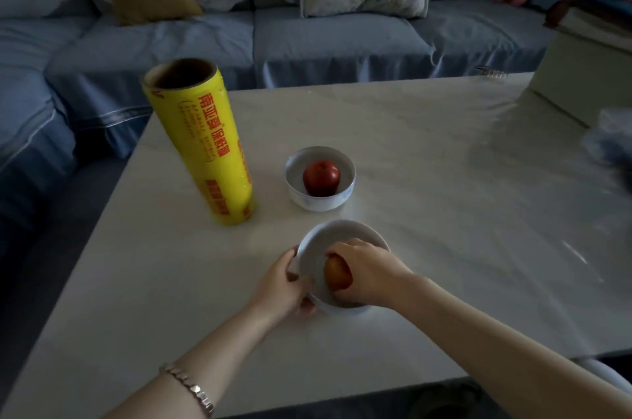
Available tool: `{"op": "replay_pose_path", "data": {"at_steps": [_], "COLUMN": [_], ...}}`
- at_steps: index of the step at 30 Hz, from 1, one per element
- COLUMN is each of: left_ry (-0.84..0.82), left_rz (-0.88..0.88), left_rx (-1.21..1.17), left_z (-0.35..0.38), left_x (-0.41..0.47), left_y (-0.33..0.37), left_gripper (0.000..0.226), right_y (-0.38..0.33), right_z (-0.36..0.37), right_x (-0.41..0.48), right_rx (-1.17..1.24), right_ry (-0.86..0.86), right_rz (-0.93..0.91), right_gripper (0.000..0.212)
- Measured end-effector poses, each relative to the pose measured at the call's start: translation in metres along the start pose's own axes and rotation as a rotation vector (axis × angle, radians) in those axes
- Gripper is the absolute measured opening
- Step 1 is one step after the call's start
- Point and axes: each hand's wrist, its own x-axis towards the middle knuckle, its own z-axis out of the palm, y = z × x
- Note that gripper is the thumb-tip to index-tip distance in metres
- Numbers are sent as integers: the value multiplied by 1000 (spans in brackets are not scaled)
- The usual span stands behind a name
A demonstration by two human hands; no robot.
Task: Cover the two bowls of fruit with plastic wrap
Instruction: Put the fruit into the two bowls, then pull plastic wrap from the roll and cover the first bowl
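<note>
Pale marbled surface [444,179]. Tall yellow plastic-wrap roll [205,148] upright, left, untouched. Far white bowl [318,204] holds red apple [321,177]. Near white bowl [328,236]: left hand [284,285] grips rim, right hand [369,268] grasps orange-red fruit [337,274] inside. Judged: fruit-settling step; next, free both hands, fetch roll.

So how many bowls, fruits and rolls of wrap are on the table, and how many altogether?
Bowls: 2, the far bowl and the near bowl
Fruits: 2, the red apple and the orange-red fruit
Plastic wrap rolls: 1, the yellow roll
Total: 5
</note>
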Motion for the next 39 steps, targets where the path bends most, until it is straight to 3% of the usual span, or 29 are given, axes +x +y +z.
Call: {"op": "replay_pose_path", "data": {"at_steps": [4,7,10,12,17,23,27,31,33,36,39], "left_ry": [-32,339,645,645,657,755,617,344,262,206,97], "left_rz": [-89,-13,170,249,310,417,385,328,329,321,277], "left_rx": [15,60,52,69,37,-84,-118,-97,-51,3,-25], "left_z": [-25,-66,-117,-135,-133,-130,-132,-115,-100,-77,-65], "left_x": [-4,13,38,53,56,22,-26,-65,-73,-78,-74], "left_y": [3,29,72,96,119,105,116,124,123,117,110], "left_gripper": [63,106,117,118,92,83,71,78,73,75,89], "right_y": [-4,-6,-11,-16,-34,-58,-88,-117,-121,-113,-101], "right_z": [-7,-24,-41,-47,-54,-78,-98,-109,-108,-97,-89], "right_x": [-3,-3,-1,-1,1,-4,0,3,0,-8,-18], "right_rx": [49,127,140,159,207,409,643,946,1078,1181,1292], "right_ry": [-28,46,108,129,158,380,513,396,369,476,577], "right_rz": [-36,-14,15,18,-37,-190,-254,-258,-242,-163,-91], "right_gripper": [54,50,40,36,34,22,31,80,85,89,77]}}
